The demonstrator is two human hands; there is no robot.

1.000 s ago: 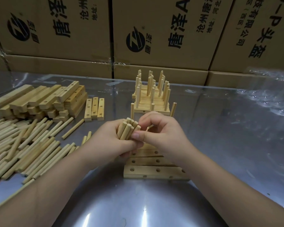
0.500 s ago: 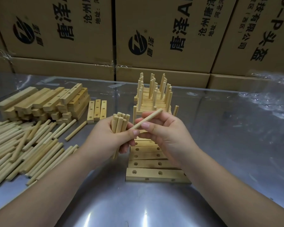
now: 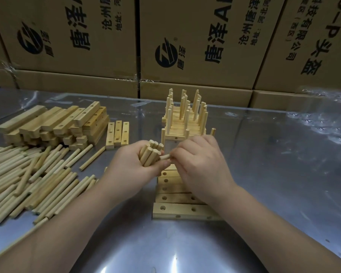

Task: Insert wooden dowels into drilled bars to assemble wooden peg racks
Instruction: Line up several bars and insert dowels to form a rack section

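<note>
My left hand point(image 3: 130, 168) grips a bundle of several wooden dowels point(image 3: 151, 154), held upright above the table. Right beside it, my right hand point(image 3: 201, 166) pinches a single dowel point(image 3: 165, 157) whose end pokes out toward the bundle. Under both hands lie several drilled bars point(image 3: 181, 210) side by side, with their holes facing up and partly hidden by my right wrist. Behind them stand the finished peg racks point(image 3: 185, 119), packed together with their dowels pointing up.
A heap of loose dowels point(image 3: 28, 174) covers the table's left side. Stacked drilled bars point(image 3: 53, 125) sit behind it, with three short bars point(image 3: 117, 134) beside the stack. Cardboard boxes point(image 3: 195, 42) wall off the back. Crumpled clear plastic point(image 3: 323, 119) lies at the right.
My right hand has lowered the single dowel from its raised diagonal position and brought it against the bundle. My left hand has stayed nearly in place with the bundle.
</note>
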